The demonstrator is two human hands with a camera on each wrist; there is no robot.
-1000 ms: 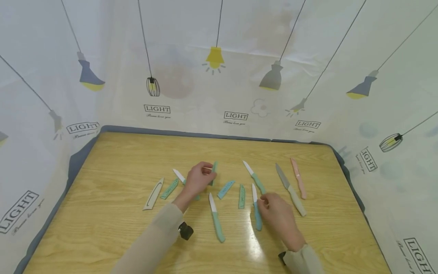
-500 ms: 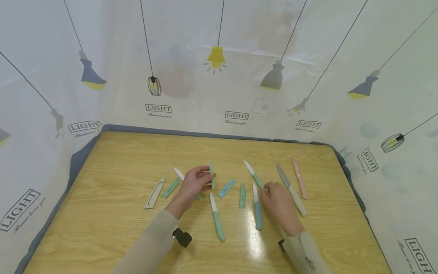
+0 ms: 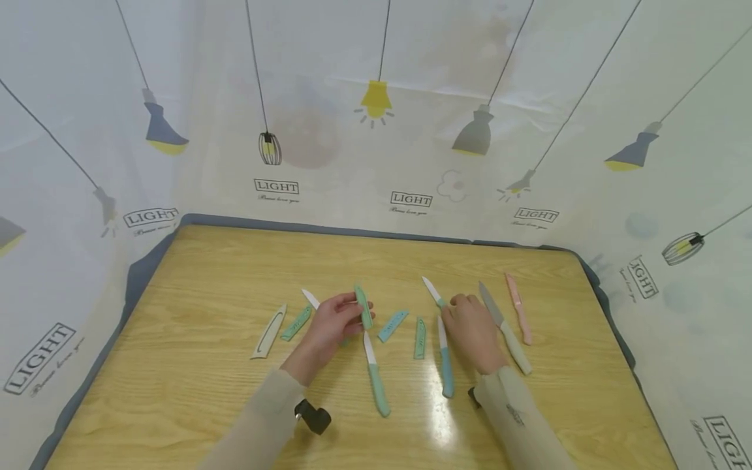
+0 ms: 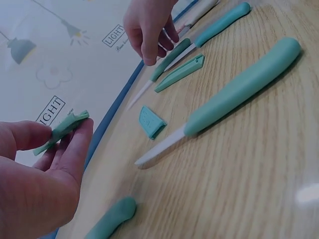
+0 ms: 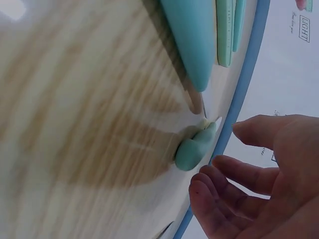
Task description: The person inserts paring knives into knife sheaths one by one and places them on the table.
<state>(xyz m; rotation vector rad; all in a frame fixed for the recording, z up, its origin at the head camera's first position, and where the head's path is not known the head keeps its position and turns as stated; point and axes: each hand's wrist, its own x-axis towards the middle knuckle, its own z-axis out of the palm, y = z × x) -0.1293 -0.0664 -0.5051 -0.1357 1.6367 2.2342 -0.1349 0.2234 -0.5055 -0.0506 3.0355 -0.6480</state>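
Note:
My left hand [image 3: 329,323] pinches a green knife sheath [image 3: 363,308] between thumb and fingers, raised over the table. Partly hidden behind that hand lies a green-handled knife, its white blade [image 3: 310,299] showing. Another green-handled knife [image 3: 378,390] lies just right of my left forearm. My right hand [image 3: 472,333] hovers at the handle end of a far green-handled knife [image 3: 433,291]. In the right wrist view its fingers are loosely bent, with a gap to that knife's handle [image 5: 192,152]. A blue-handled knife [image 3: 446,373] lies just left of my right hand.
Between the hands lie a blue sheath [image 3: 392,326] and a green sheath [image 3: 420,339]. Further left are another green sheath [image 3: 296,324] and a cream sheath [image 3: 269,331]. A cream-handled knife [image 3: 514,347] and a pink knife [image 3: 519,310] lie on the right. Printed curtains surround the wooden table [image 3: 223,274].
My left hand has turned the green sheath and drawn it slightly nearer. My right hand has moved away from the blue-handled knife, forward toward the far green-handled one.

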